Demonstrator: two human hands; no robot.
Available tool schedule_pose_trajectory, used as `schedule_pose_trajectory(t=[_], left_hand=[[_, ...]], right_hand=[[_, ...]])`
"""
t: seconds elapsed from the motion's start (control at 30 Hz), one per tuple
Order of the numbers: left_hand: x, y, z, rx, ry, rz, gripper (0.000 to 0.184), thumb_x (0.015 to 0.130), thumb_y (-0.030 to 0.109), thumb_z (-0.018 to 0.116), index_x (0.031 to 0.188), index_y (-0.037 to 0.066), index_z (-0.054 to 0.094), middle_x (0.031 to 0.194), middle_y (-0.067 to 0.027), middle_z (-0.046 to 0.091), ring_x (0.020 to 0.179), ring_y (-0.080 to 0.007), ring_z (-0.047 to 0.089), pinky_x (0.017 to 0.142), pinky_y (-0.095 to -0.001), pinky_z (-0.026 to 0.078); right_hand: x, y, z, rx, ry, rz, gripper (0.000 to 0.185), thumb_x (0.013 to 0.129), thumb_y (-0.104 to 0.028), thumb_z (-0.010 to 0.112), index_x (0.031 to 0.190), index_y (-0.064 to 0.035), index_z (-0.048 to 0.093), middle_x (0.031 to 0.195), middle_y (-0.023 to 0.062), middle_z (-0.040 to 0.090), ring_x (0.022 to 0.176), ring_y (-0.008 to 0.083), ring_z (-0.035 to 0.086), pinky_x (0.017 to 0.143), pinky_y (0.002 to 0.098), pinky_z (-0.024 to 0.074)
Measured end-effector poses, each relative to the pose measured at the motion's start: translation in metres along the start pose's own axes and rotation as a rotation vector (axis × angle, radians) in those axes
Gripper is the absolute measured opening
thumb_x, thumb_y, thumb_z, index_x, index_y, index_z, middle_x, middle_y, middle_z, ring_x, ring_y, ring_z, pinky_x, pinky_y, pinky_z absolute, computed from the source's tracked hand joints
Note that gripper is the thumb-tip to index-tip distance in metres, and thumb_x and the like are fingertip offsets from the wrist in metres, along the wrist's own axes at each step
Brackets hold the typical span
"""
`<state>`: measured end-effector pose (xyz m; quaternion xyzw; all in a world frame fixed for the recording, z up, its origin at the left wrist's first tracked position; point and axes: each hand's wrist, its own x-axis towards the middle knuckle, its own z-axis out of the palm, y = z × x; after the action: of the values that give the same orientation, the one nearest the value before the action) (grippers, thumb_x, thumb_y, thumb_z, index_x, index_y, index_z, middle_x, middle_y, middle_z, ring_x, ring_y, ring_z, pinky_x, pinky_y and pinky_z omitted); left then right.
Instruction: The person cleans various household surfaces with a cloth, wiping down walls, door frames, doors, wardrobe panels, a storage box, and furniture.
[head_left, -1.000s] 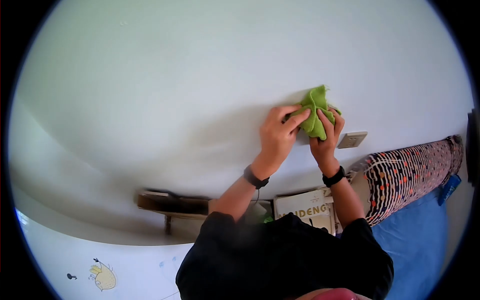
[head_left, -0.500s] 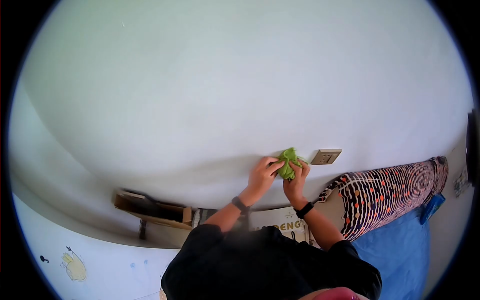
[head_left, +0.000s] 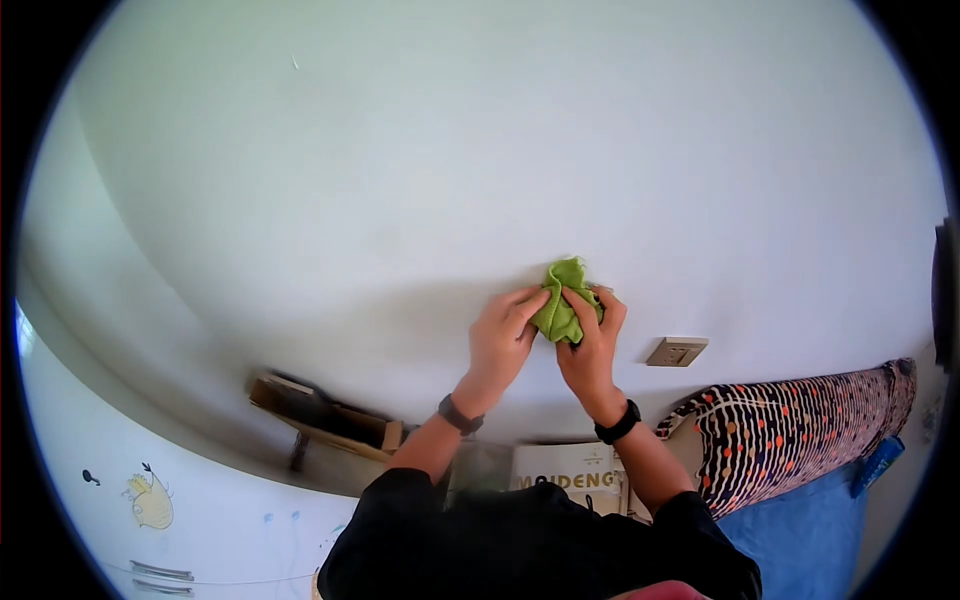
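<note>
A crumpled green cloth (head_left: 565, 308) is bunched between my two hands, close in front of the pale wall (head_left: 400, 180). My left hand (head_left: 503, 340) pinches its left edge with thumb and fingers. On the other side, my right hand (head_left: 592, 345) grips the cloth's lower right part, the fingers bent around it. Both wrists wear dark bands. The wall socket (head_left: 677, 351) is to the right of my right hand, not touched. Whether the cloth presses on the wall is hard to tell.
An open cardboard box (head_left: 325, 415) lies below left. A white box with gold letters (head_left: 567, 470) is below my hands. At the right, a striped, dotted bolster (head_left: 800, 435) rests by blue bedding (head_left: 800, 540) and a blue packet (head_left: 878, 467). A white cabinet (head_left: 220, 520) stands lower left.
Both hands and the green cloth have moved left relative to the socket, staying together. The camera view has shifted too. The cloth is still held by both hands.
</note>
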<state>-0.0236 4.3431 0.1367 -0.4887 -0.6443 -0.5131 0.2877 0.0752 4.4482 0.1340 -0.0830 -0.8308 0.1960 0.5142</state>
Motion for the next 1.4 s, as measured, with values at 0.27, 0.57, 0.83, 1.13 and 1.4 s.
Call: schedule_pose_trajectory(t=[0.27,0.57,0.83,1.13,1.4], left_hand=[[-0.089,-0.055,-0.011,0.061,-0.061,-0.223,0.041,0.071,-0.016,0.066,0.105,0.006,0.069,0.106,-0.0078,0.065,0.090,-0.0240,0.066,0.067,-0.0304,0.058],[-0.100,-0.063,-0.035,0.065,-0.002,-0.441,0.046,0.071,-0.014,0.062,0.111,0.007,0.064,0.107,-0.0103,0.064,0.095,-0.0286,0.064,0.075,-0.0337,0.054],[0.008,-0.002,-0.007,-0.039,0.139,-0.046,0.052,0.067,-0.018,0.062,0.111,0.010,0.068,0.109,-0.0095,0.065,0.096,-0.0298,0.063,0.079,-0.0360,0.052],[-0.012,0.023,0.048,-0.041,-0.003,0.047,0.051,0.068,-0.015,0.066,0.108,0.017,0.069,0.106,-0.0048,0.065,0.084,-0.0248,0.063,0.065,-0.0339,0.052],[-0.097,-0.027,0.041,-0.017,-0.183,-0.110,0.044,0.068,-0.012,0.067,0.104,0.013,0.068,0.100,-0.0067,0.062,0.084,-0.0273,0.064,0.065,-0.0354,0.053]], right_hand=[[-0.074,0.015,0.068,-0.017,-0.194,-0.018,0.061,0.068,0.008,0.069,0.125,-0.0099,0.058,0.123,0.0187,0.045,0.112,0.0402,0.045,0.093,0.0488,0.0429],[-0.064,-0.013,0.085,0.159,-0.260,-0.022,0.065,0.067,0.008,0.068,0.128,-0.0098,0.056,0.123,0.0191,0.045,0.110,0.0417,0.046,0.091,0.0464,0.0464],[0.013,-0.010,0.003,0.098,0.006,-0.075,0.071,0.064,0.007,0.074,0.130,-0.0113,0.057,0.127,0.0197,0.046,0.113,0.0401,0.046,0.095,0.0444,0.0434],[-0.047,0.075,0.000,-0.028,0.201,-0.068,0.074,0.060,-0.001,0.078,0.130,-0.0122,0.057,0.129,0.0166,0.042,0.117,0.0375,0.043,0.098,0.0453,0.0405],[-0.131,0.097,0.056,-0.046,0.038,-0.086,0.066,0.063,-0.003,0.082,0.124,-0.0124,0.057,0.120,0.0151,0.044,0.110,0.0360,0.046,0.091,0.0455,0.0433]])
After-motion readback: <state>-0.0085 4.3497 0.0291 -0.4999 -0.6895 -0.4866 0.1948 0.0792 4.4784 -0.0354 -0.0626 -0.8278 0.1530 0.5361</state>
